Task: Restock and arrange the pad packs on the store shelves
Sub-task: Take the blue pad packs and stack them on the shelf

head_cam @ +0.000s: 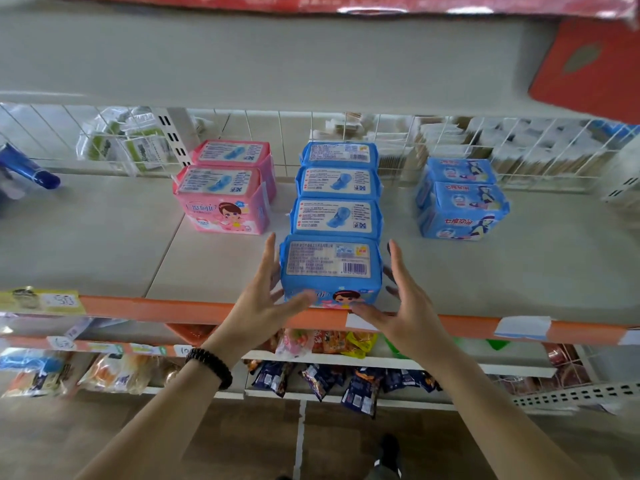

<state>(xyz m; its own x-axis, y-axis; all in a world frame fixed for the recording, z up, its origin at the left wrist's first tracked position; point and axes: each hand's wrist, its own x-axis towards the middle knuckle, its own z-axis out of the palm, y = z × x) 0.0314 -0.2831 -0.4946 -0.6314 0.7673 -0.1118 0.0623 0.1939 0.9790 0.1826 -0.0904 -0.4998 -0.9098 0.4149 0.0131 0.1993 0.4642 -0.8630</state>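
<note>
A row of several blue pad packs runs front to back on the grey shelf (104,244). The front blue pad pack (330,268) stands at the shelf's orange front edge. My left hand (266,303) lies against its left side with straight fingers and the thumb across its front. My right hand (394,299) lies on its right side the same way, fingers straight. Two pink pad packs (225,199) stand to the left of the row. Two darker blue pad packs (462,206) stand to the right.
A white wire grid (277,140) backs the shelf, with bagged goods behind it. A dark blue tube (31,169) lies at the far left. Price labels (45,301) sit on the orange edge. Snack bags (329,375) fill the lower shelves. Another shelf hangs overhead.
</note>
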